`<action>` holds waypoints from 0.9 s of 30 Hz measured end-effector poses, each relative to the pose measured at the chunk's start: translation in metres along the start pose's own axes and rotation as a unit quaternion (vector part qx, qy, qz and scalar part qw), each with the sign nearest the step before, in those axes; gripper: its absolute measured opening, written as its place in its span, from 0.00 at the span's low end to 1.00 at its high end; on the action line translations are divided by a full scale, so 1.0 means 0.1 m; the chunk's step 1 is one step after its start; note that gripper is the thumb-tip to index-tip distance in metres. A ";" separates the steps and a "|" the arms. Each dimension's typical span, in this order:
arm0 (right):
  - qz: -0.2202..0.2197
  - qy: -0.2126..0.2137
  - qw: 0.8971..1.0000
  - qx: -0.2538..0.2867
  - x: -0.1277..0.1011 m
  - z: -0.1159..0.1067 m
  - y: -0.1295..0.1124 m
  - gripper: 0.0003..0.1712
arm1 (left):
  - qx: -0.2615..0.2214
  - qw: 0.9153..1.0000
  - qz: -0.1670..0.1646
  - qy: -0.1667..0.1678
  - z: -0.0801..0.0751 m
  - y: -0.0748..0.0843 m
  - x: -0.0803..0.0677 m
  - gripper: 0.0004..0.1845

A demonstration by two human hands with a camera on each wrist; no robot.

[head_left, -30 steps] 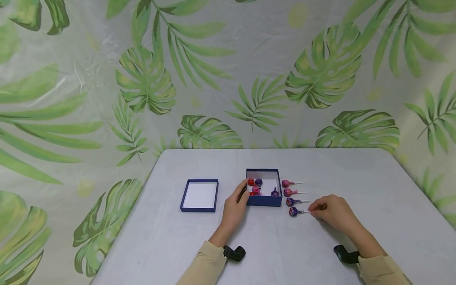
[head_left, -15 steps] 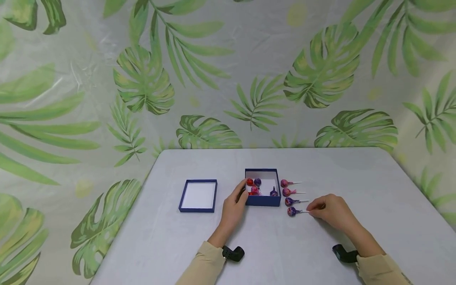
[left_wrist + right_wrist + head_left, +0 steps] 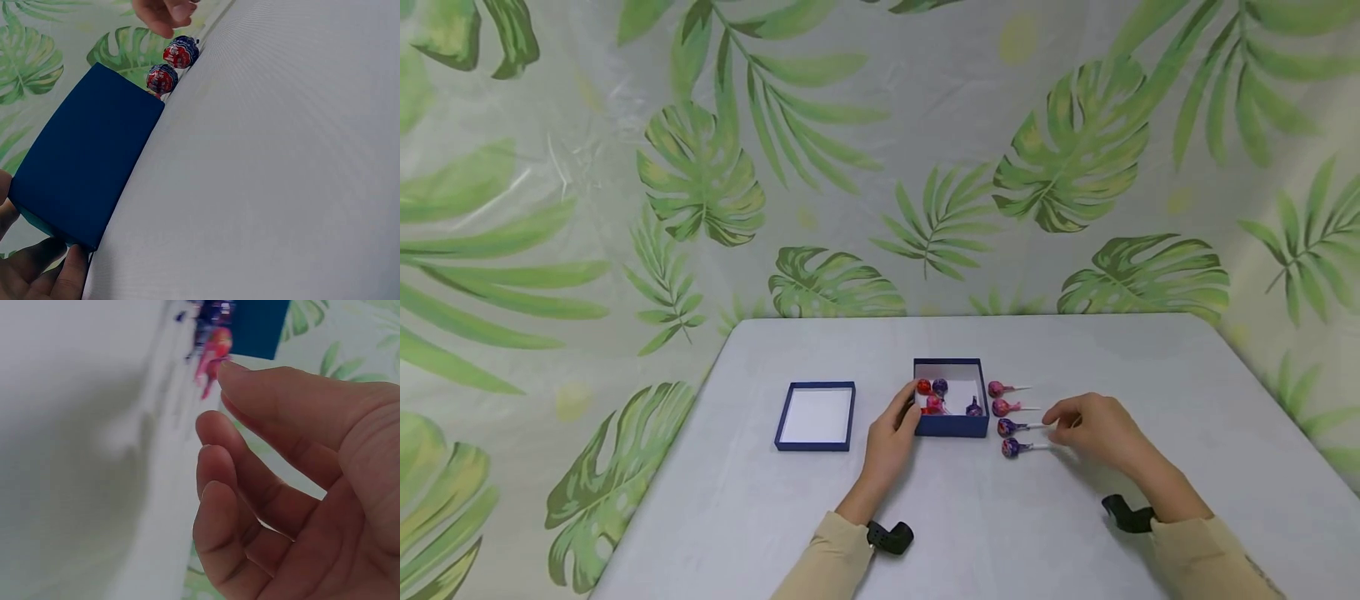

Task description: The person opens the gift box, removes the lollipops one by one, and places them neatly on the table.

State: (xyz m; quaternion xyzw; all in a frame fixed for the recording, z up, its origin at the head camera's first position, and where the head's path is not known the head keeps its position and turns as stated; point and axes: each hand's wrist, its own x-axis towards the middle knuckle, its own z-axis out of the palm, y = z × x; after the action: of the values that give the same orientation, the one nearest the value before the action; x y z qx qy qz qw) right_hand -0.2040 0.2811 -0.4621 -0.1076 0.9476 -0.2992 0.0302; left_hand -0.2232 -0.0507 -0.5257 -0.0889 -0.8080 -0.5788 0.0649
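Observation:
A dark blue box (image 3: 951, 427) with a white inside stands mid-table, holding several red, pink and purple lollipops. At its left side my left hand (image 3: 889, 442) grips the wall near the front corner, fingers against the edge in the left wrist view. Right of the box, several wrapped lollipops lie in a column, sticks pointing right: two pinkish ones behind, then a purple one (image 3: 1007, 427), and another purple one (image 3: 1012, 447) nearest me. My right hand (image 3: 1097, 429) hovers by the stick ends of the two purple ones, thumb and fingers apart, nothing between them in the right wrist view.
Left of the box lies a square blue-rimmed lid (image 3: 815, 447), its white inside up. A white cloth covers the table (image 3: 1000, 533). Behind it hangs a leaf-patterned sheet (image 3: 940, 150). Each wrist wears a black device (image 3: 891, 537).
My right hand has let go of the nearest lollipop's stick and risen slightly away, its fingers parting. That lollipop stays on the table. The left hand keeps its place on the box.

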 end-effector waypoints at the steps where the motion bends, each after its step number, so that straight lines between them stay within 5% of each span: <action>1: -0.007 0.002 1.000 -0.001 0.02 -0.02 -0.02 0.10 | -0.001 1.000 0.000 -0.001 0.00 0.00 0.00 0.24; 27: -0.054 0.003 0.998 0.014 0.49 -0.03 -0.74 0.16 | -0.007 1.000 0.007 -0.003 -0.01 0.00 0.00 0.23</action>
State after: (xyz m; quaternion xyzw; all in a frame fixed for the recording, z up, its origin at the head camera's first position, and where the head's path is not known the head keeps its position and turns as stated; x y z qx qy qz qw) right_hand -0.2386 0.2132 -0.4167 -0.1576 0.9362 -0.3140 0.0124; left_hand -0.2228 -0.0513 -0.5256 -0.0964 -0.8032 -0.5841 0.0662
